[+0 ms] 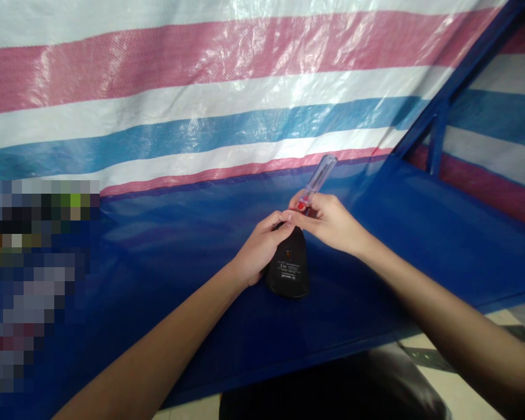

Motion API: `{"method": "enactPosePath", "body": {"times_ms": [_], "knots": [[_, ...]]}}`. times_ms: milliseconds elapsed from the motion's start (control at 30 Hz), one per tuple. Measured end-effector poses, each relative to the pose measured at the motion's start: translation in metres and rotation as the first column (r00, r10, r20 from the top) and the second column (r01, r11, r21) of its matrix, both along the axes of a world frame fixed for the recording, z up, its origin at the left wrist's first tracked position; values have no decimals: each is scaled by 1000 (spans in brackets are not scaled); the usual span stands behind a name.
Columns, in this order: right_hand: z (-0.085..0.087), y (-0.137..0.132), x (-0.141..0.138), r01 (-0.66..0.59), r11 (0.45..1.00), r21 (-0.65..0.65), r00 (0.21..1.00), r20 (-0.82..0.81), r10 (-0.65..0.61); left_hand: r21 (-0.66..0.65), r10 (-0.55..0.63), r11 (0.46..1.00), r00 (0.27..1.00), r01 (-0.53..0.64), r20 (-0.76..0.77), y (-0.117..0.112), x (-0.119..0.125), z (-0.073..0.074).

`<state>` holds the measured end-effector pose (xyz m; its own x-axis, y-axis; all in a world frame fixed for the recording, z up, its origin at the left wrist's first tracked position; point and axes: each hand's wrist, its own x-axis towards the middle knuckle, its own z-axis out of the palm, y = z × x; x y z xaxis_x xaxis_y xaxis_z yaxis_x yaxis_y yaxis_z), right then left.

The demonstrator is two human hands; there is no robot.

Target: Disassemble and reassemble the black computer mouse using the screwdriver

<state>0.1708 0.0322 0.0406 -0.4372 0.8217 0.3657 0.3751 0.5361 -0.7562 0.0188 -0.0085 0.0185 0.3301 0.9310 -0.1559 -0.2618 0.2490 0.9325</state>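
Note:
A black computer mouse (289, 271) lies underside up on the blue table, with small printed text and a sensor opening showing. My left hand (260, 248) is closed around its far left side, thumb near the top end. In my right hand (332, 219) is a screwdriver (320, 175) with a clear handle and a red part near the fingers. Its handle tilts up and away to the right. The screwdriver's tip is hidden behind my fingers at the mouse's far end, where both hands meet.
The blue tabletop (192, 245) stretches to both sides. Behind it hangs a striped red, white and blue plastic sheet (201, 76). A blue metal frame (437, 116) rises at the right. The left edge is pixelated, so things there cannot be made out.

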Motion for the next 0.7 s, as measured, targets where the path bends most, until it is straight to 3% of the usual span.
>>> {"method": "enactPosePath", "body": {"times_ms": [100, 200, 433, 700], "knots": [[3, 0, 3, -147, 982, -117, 987, -78, 138, -27, -6, 1000, 1000, 7, 5, 0, -1, 0], [7, -1, 6, -202, 969, -145, 978, -75, 192, -45, -15, 999, 1000, 16, 25, 1, 0, 1], [5, 0, 4, -39, 999, -38, 999, -12, 38, -45, 12, 999, 1000, -11, 22, 1, 2, 2], [5, -1, 2, -59, 998, -4, 997, 49, 59, -57, -11, 998, 1000, 11, -1, 3, 0, -1]]}}
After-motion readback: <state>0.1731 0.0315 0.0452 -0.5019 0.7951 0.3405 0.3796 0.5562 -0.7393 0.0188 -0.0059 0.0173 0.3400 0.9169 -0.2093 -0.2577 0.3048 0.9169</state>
